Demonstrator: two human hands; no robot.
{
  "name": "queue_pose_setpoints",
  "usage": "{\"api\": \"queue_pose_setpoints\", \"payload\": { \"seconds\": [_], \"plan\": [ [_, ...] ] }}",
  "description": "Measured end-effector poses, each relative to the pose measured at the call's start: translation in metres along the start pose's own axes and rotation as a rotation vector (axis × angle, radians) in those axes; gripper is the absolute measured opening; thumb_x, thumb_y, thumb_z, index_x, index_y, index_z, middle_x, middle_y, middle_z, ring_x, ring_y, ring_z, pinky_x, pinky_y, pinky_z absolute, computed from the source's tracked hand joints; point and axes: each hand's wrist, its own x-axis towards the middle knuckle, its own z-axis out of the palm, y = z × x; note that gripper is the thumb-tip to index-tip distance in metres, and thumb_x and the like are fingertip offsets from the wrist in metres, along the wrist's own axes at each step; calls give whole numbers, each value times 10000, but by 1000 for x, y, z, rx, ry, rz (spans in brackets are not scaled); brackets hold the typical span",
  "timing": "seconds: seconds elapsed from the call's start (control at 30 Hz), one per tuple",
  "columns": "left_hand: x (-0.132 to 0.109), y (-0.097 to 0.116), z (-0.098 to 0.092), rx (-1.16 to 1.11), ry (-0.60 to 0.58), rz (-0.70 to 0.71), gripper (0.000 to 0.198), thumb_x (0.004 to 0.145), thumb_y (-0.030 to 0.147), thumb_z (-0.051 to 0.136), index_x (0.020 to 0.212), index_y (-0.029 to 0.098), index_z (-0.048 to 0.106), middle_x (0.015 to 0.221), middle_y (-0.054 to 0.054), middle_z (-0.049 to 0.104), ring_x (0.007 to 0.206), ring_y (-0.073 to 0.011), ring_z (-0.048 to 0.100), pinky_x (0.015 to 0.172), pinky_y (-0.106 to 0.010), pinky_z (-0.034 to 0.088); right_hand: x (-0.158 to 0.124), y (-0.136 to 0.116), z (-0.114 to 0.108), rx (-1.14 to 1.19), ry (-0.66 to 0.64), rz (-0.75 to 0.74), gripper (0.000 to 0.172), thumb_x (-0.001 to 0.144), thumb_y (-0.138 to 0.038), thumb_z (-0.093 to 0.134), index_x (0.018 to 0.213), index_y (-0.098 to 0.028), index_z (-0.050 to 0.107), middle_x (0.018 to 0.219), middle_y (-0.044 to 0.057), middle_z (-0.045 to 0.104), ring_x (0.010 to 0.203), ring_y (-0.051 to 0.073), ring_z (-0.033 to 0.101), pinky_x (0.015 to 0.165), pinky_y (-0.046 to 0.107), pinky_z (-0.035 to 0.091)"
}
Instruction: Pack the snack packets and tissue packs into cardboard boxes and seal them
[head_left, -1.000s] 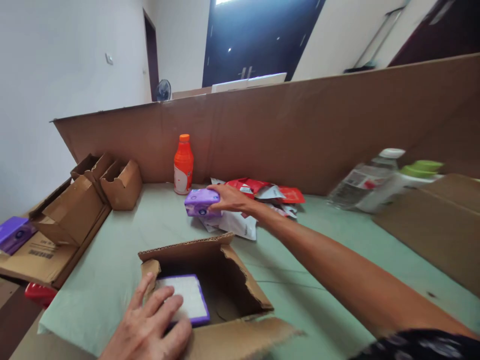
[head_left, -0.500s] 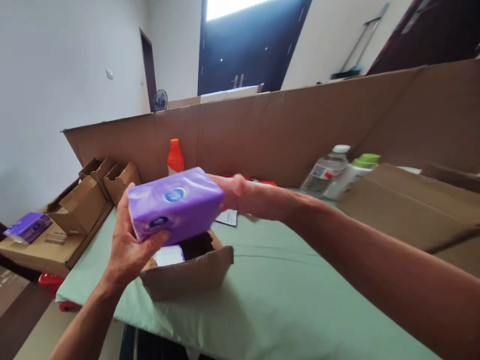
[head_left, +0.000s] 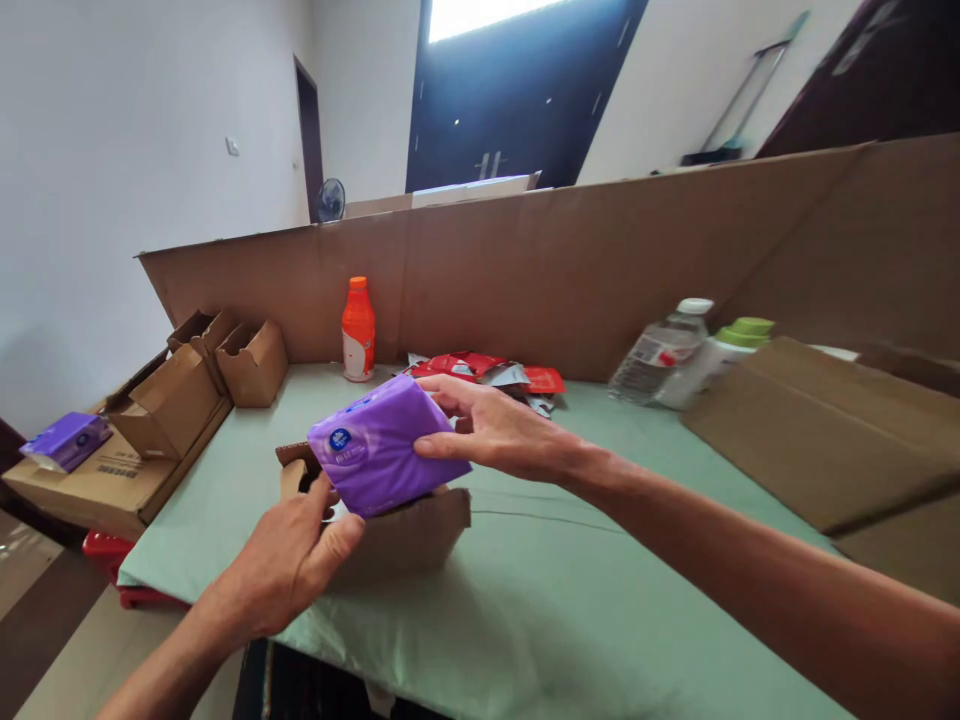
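A purple tissue pack [head_left: 379, 445] hangs tilted over the opening of a small torn cardboard box [head_left: 405, 535] on the green-covered table [head_left: 555, 600]. My right hand [head_left: 495, 430] grips the pack's right end, fingers across its top. My left hand [head_left: 289, 560] holds it from below at the near left corner, thumb beside the box's front wall. The pack hides the box's inside.
A tall cardboard wall [head_left: 600, 260] rings the table's back. An orange bottle [head_left: 358, 330] and red packets [head_left: 487, 370] lie behind the box. Clear and green-capped bottles [head_left: 686, 350] stand right, by flat cardboard [head_left: 817, 430]. Left: small brown boxes [head_left: 202, 370] and another purple pack [head_left: 66, 440].
The pack was picked up from near the red packets, brought toward me into both hands, and has now come down lower onto the box's opening. My left hand left the box's inside.
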Motion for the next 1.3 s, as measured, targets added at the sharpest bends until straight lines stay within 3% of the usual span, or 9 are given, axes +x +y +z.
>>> {"api": "queue_pose_setpoints", "payload": {
  "seconds": [0.13,0.3,0.57,0.83,0.9,1.0,1.1,1.2,1.3],
  "plan": [
    [7,10,0,577,-178,5,623,946,685,485,932,112,728,933,-191,748,903,-391,703,880,-558,516,-7,-21,0,-589,90,-98,637,758,-410,743,1359,-259,592,1145,83,730,1050,300,677,852,415,535],
    [16,8,3,793,-258,71,352,812,492,733,790,142,756,793,-139,774,757,-323,733,786,-456,549,-11,-37,15,-1067,-73,-208,426,740,-247,697,1161,-204,655,1052,115,706,952,295,652,763,369,492],
    [16,-4,9,817,-234,70,269,815,360,705,819,101,778,827,-183,776,823,-345,741,813,-471,551,7,-46,37,-1157,-310,-361,361,761,-103,695,1111,-182,664,979,116,699,907,293,665,722,357,479],
    [13,-11,13,798,-202,98,215,823,307,706,839,100,764,858,-185,768,859,-353,730,852,-509,564,26,9,71,-1011,-477,-30,599,753,-75,720,1341,-95,609,1202,210,698,1075,338,710,874,432,569],
    [5,-15,10,765,-117,164,196,822,284,702,904,111,748,940,-177,771,902,-351,721,858,-511,573,18,10,58,-862,-423,-104,681,783,-151,738,1438,-131,552,1345,201,654,1202,337,667,981,463,556],
    [-17,-32,4,639,261,329,395,869,271,663,1238,129,657,1310,-203,682,1183,-375,645,973,-537,548,-12,11,24,-564,-110,-224,518,910,-283,650,1422,-227,589,1422,130,637,1298,303,612,1084,497,516],
    [-40,-64,5,471,555,296,589,957,353,611,1500,199,442,1461,-177,578,1315,-336,578,1046,-506,524,-50,30,-1,-430,169,-166,438,942,-444,638,1347,-280,654,1330,106,701,1213,313,662,1036,536,558],
    [-52,-91,21,337,632,173,639,974,437,612,1541,245,387,1447,-157,583,1296,-324,605,1018,-474,559,-72,62,3,-386,179,-73,562,857,-505,736,1371,-295,651,1416,120,652,1285,350,624,1040,572,557],
    [-50,-99,41,242,649,154,624,972,422,624,1530,251,403,1468,-157,569,1324,-324,595,1020,-470,573,-71,85,28,-379,144,-115,632,858,-493,739,1437,-280,604,1549,143,533,1437,358,486,1138,605,454]
  ]
}}
